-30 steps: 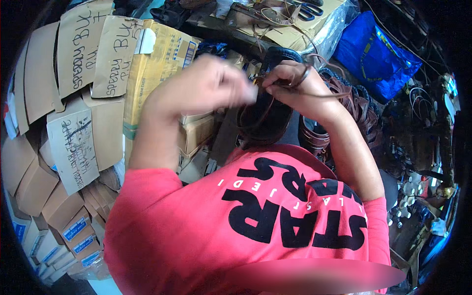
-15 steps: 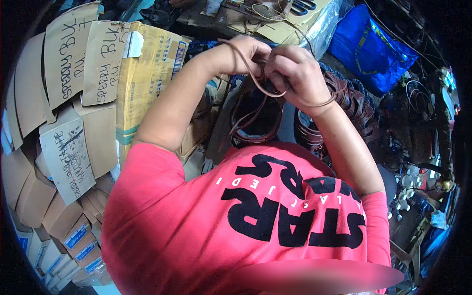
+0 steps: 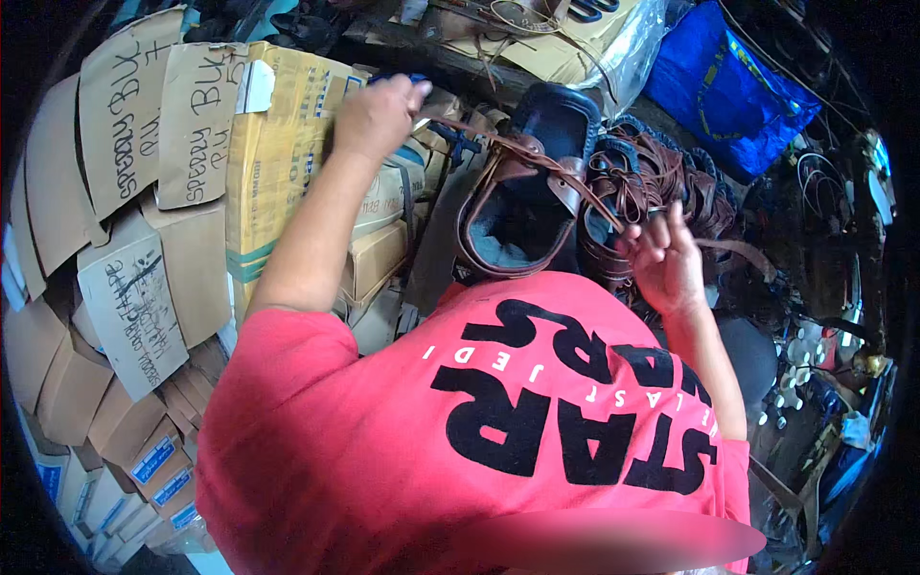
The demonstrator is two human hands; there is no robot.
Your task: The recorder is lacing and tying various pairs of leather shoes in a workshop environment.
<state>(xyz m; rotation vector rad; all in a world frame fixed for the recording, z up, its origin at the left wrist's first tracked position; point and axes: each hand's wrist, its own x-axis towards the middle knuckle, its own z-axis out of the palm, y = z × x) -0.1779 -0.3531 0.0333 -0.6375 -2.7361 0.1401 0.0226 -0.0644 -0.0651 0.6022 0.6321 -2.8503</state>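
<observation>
Pinching brown lace (image 3: 508,144) in curled fingers of left hand (image 3: 379,117) and right hand (image 3: 669,257), spanning brown shoe (image 3: 525,187) just left of other laced shoes (image 3: 656,172). Pull both ends evenly, low and outward; keep lace flat, crossing centred.

A reddish top (image 3: 316,431), probably a T-shirt, bears black and white lettering (image 3: 586,450).

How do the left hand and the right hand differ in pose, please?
The left hand is farther forward, left of the shoe; the right hand is nearer the body, right of it. The left hand is curled closed; the right hand has one finger raised. Both grip a brown lace stretched across the shoe.
</observation>
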